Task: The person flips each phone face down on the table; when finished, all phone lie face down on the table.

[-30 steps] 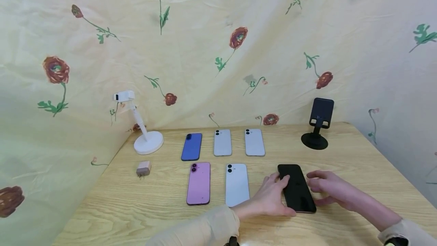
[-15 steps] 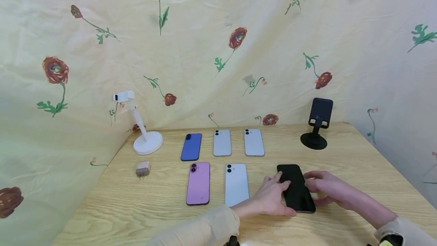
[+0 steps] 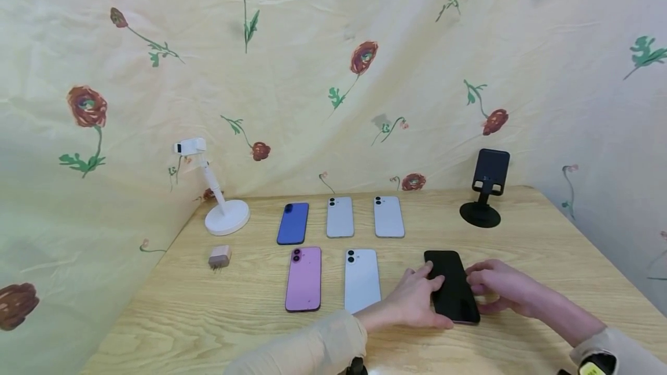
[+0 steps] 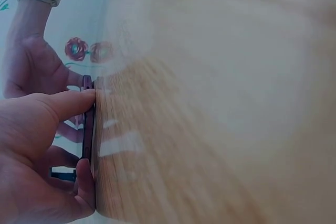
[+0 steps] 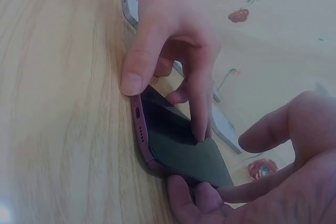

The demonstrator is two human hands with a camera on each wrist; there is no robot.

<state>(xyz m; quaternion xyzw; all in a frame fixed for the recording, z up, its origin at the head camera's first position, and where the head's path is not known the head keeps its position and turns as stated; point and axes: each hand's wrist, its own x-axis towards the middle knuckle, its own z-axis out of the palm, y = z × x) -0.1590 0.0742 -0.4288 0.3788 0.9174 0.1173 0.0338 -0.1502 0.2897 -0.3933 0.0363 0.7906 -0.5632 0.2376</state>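
Note:
In the head view a smartphone (image 3: 454, 294) lies with its black screen up at the right front of the table. My left hand (image 3: 411, 300) grips it from the left, the thumb at the near short edge and the other fingers on its left side and over the screen. On the other side my right hand (image 3: 502, 289) holds the right long edge with bent fingers. The right wrist view shows the smartphone (image 5: 189, 140) low over the wood, its near edge with port and speaker holes facing out. Its underside is hidden.
Left of the hands lie a pale blue phone (image 3: 362, 282) and a pink phone (image 3: 303, 279). Behind are a blue phone (image 3: 293, 223) and two pale ones (image 3: 340, 217). A black stand (image 3: 480, 214), white stand (image 3: 226, 217) and charger plug (image 3: 219, 256) stand around them.
My right hand's fingers have moved left onto the smartphone's right edge. My left fingers have spread further along its left side. The smartphone has barely shifted.

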